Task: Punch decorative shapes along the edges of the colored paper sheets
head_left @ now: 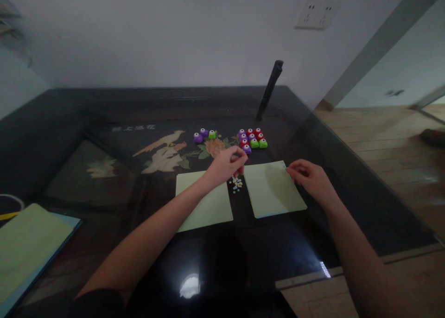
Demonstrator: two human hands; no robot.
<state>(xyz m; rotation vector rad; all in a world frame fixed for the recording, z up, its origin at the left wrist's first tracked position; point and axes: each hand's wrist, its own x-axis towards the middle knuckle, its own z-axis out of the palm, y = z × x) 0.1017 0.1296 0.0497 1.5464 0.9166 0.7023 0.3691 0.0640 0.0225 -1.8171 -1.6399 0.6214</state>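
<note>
My left hand (227, 163) is over the gap between two pale yellow-green sheets, fingertips pinched together. Whatever they hold, if anything, is too small to make out. Just below it, a small heap of tiny pale and bluish pieces (237, 183) lies on the dark tabletop. My right hand (314, 181) is at the upper right edge of the right sheet (274, 192), with thumb and finger closed at its border. Near that corner, tiny marks or pieces (283, 164) show on the sheet. The left sheet (212, 206) lies partly beneath my left forearm.
Beyond my hands stand a cluster of red, purple and green eye-topped toys (253, 140) and a smaller group (203, 134). A black upright rod (269, 91) rises behind them. More pale sheets (28, 244) lie at the left. The glossy table (222, 267) meets a wall at the back.
</note>
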